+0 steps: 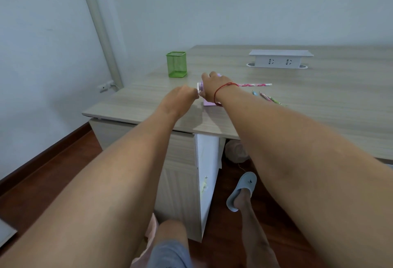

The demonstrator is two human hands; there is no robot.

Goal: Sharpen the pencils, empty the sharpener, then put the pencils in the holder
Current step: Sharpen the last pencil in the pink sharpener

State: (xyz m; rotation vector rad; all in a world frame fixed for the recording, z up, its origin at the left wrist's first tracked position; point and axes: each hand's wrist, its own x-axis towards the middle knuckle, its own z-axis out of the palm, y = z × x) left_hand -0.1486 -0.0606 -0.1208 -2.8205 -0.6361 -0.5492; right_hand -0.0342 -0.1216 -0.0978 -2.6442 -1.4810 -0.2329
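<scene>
- The worktop [319,101] is pale wood grain; a white socket box [278,59] sits toward its far right
- The green mesh holder [176,64] stands upright near the far left corner, nothing showing above its rim
- The pink sharpener [209,102] stands near the front edge; the right hand [214,86] lies over its top, grip clasping the body
- The left hand [180,97] is clenched at the sharpener's left end; what it pinches is hidden
- One pink pencil [255,84] lies behind the right wrist; more pencils [269,98] lie just right of it
</scene>
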